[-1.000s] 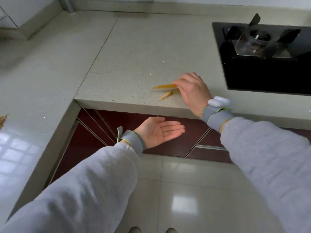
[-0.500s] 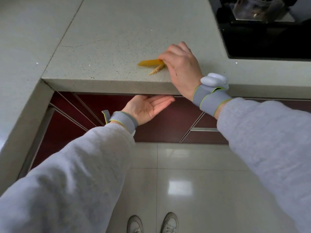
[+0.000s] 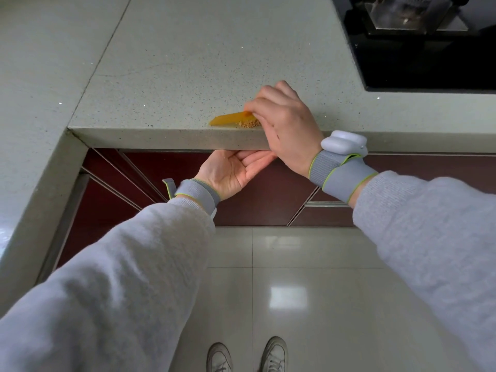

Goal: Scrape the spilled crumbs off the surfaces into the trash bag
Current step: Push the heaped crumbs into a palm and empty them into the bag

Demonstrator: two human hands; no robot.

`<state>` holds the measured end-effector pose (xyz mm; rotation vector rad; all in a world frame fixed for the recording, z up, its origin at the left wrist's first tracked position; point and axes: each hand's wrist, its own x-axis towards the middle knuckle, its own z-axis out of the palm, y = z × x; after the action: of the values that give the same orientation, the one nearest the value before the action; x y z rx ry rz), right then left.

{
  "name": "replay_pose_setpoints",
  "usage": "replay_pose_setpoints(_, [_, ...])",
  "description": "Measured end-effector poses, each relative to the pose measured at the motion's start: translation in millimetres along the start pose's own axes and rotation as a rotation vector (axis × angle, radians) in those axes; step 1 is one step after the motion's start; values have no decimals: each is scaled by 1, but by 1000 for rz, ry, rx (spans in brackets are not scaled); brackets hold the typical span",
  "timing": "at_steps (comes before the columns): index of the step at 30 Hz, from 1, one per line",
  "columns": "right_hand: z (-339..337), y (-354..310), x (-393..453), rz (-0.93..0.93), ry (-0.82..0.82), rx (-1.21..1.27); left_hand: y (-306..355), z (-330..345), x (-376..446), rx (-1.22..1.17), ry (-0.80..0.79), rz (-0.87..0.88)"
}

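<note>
At the front edge of the countertop (image 3: pixel 188 76), the right hand (image 3: pixel 287 130) is pinching one end of a thin yellow scraper (image 3: pixel 228 120), blade lying low against the stone. The crumbs (image 3: pixel 249 124) are sitting in a small tan heap just before the blade, at the lip. The left hand (image 3: pixel 230 173) is waiting below, palm up, fingers relaxed, holding nothing. The scraper is looking light and slightly flexible (best gripped at its end); the crumbs are loose, dry and likely to scatter. The countertop is smooth, speckled and hard.
</note>
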<state>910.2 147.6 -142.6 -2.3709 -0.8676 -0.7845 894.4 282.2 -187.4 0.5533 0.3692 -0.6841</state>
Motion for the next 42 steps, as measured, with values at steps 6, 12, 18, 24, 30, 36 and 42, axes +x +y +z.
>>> replay_pose_setpoints(6, [-7, -7, -8, -15, -27, 6, 0, 1, 0, -35, -32, -13])
replay_pose_setpoints(12, [-12, -9, -5, -1, -13, 23, -1, 2, 0, 21, -13, 32])
replay_pose_setpoints(18, [-3, -2, -1, 110, 13, -22, -4, 5, -1, 55, 2, 32])
replay_pose_setpoints(24, [-14, -9, -10, 67, -25, 47, -6, 8, 0, 76, 56, 51])
replay_pose_setpoints(30, [-13, -8, -6, 88, -7, 41, -9, 13, -2, 75, 86, 62])
replay_pose_setpoints(36, [-11, 0, 6, 127, 42, 6, -8, 9, 0, 58, 101, 22])
replay_pose_setpoints(42, [-6, -8, 3, 124, -23, 3, -6, 8, -4, 40, 129, 13])
